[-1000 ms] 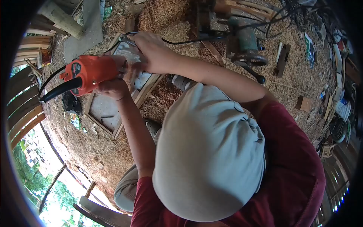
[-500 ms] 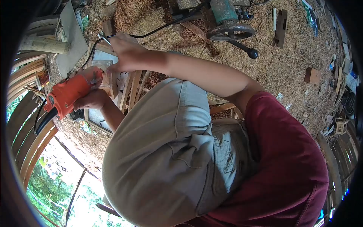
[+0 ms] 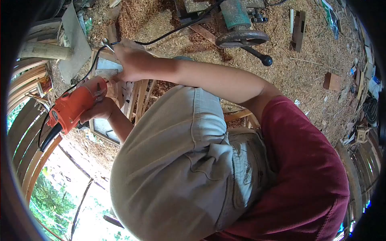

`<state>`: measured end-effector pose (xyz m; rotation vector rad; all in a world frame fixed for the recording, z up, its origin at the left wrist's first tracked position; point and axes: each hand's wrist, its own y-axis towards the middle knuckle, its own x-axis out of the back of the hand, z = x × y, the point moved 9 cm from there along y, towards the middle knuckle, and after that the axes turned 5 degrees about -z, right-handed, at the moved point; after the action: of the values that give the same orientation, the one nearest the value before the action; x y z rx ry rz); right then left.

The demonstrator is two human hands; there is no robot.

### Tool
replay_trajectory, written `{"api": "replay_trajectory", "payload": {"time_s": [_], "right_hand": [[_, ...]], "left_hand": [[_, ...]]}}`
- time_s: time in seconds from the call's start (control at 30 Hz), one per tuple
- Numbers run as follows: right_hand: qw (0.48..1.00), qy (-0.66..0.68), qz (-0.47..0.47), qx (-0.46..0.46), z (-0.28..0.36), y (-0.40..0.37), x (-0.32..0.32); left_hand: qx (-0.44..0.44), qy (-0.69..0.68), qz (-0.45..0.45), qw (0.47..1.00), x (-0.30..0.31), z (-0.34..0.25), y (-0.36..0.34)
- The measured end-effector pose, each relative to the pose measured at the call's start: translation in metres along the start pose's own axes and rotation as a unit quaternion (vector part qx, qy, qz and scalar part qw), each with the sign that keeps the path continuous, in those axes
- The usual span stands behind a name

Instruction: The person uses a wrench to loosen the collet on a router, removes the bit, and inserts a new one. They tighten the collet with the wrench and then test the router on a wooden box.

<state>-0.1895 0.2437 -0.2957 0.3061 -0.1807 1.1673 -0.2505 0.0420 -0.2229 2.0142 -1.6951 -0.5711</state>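
My left hand point(image 3: 98, 110) is wrapped around the underside of an orange trim router point(image 3: 76, 103), which lies tilted with its black cord end toward the lower left. In my right hand point(image 3: 134, 61) is a metal wrench point(image 3: 107, 45), its open jaw sticking out beyond the knuckles. The fingers of that hand reach down to the collet end of the router, where its clear base shows, and they partly hide it. Beneath both hands sits a wooden frame point(image 3: 132, 100) with a pale panel. My bent knee in light trousers point(image 3: 169, 160) covers part of the left forearm.
A green machine point(image 3: 233, 16) with a handwheel point(image 3: 242, 38) and a black-knobbed lever stands at the top. The black power cord point(image 3: 177, 29) runs across the sawdust. Wood offcuts point(image 3: 332, 81) lie to the right, and curved wooden slats point(image 3: 28, 136) line the left.
The router has tipped slightly and shifted a little downward at its cord end. Both hands keep their hold, with the right hand and wrench slightly lower.
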Motion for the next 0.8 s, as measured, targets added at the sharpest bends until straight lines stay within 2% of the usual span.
{"api": "replay_trajectory", "payload": {"time_s": [0.2,0.3,0.4,0.73,0.8], "right_hand": [[1.000,-0.012,-0.002,0.015,0.003,0.002,0.002],[0.997,-0.038,-0.020,0.062,0.015,-0.002,0.009],[0.999,-0.031,-0.015,0.018,0.004,0.001,0.002],[0.998,-0.049,0.016,0.044,0.018,0.007,0.006],[0.998,-0.053,0.031,0.019,0.022,0.007,0.010]], "left_hand": [[0.009,0.071,-0.008,0.997,0.000,0.001,-0.004],[0.040,0.040,-0.013,0.998,0.003,0.009,-0.006],[0.029,-0.002,0.026,0.999,0.000,0.011,-0.004],[0.008,0.060,0.006,0.998,0.006,0.007,-0.009],[0.053,0.029,0.080,0.995,0.007,0.022,-0.013]]}}
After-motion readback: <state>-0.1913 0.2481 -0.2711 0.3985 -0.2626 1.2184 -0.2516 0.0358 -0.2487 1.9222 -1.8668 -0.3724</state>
